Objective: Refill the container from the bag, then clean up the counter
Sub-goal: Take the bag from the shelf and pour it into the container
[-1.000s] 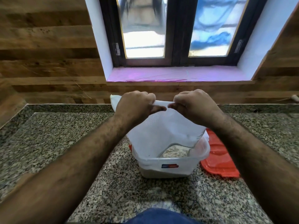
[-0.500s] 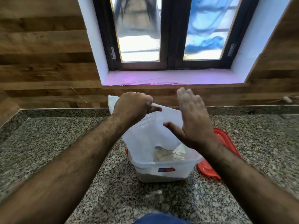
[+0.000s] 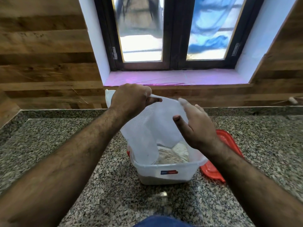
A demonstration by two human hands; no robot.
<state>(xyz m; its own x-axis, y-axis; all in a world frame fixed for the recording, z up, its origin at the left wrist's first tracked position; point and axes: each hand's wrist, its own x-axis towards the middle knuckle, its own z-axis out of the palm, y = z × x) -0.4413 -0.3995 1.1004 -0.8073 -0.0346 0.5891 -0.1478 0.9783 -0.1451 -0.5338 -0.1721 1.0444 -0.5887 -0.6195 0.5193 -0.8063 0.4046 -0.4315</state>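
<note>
A clear plastic container point(image 3: 170, 173) stands on the granite counter point(image 3: 82, 145) and holds pale flour point(image 3: 168, 155). A white translucent bag point(image 3: 147, 131) hangs upside down over it, its mouth down inside the container. My left hand point(image 3: 131, 99) is shut on the bag's upper edge and holds it up. My right hand point(image 3: 195, 123) is flat against the bag's right side, fingers spread, gripping nothing. The red lid point(image 3: 227, 145) lies on the counter right of the container, partly under my right forearm.
A wooden wall runs along the back of the counter, with a window and a pink-lined sill point(image 3: 172, 77) above it. A small pale object point(image 3: 292, 100) sits at the far right by the wall. Blue cloth point(image 3: 160, 222) shows at the bottom edge.
My right hand let go of the bag's top edge and opened, then pressed flat against the bag's right side. The left hand kept its hold. The bag's lower end shifted inside the container.
</note>
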